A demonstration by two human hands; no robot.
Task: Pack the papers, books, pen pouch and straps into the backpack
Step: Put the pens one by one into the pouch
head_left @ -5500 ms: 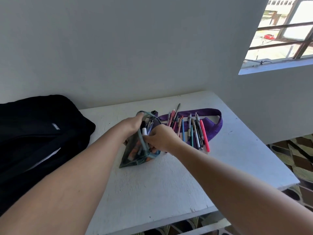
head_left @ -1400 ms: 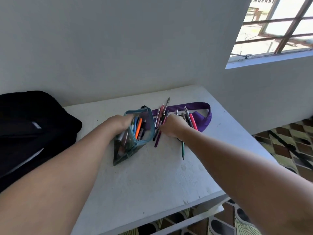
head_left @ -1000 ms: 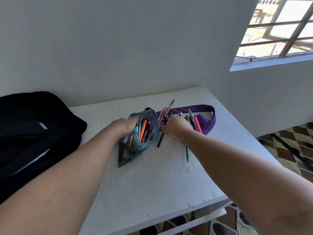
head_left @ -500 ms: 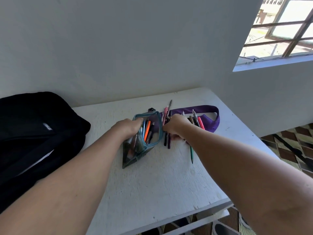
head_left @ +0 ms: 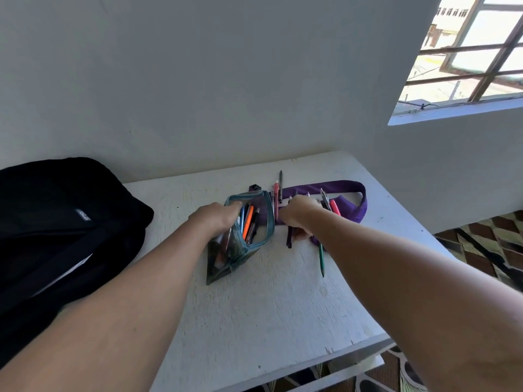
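A clear pen pouch with a teal zip lies open on the white table, several pens inside it. My left hand grips its left rim and holds the mouth open. Just right of the pouch, my right hand curls around a few dark pens lying on the table. More loose pens and a red one lie on a purple strap. A green pencil lies alone nearer me. The black backpack sits at the far left.
A grey wall runs close behind the table. The table's right edge drops to a patterned floor. A barred window is high at the right. White paper shows in the backpack's opening.
My right hand has gathered a few dark pens beside the pouch mouth and closed on them. The left hand still holds the pouch open. More pens now stand in the pouch than at first.
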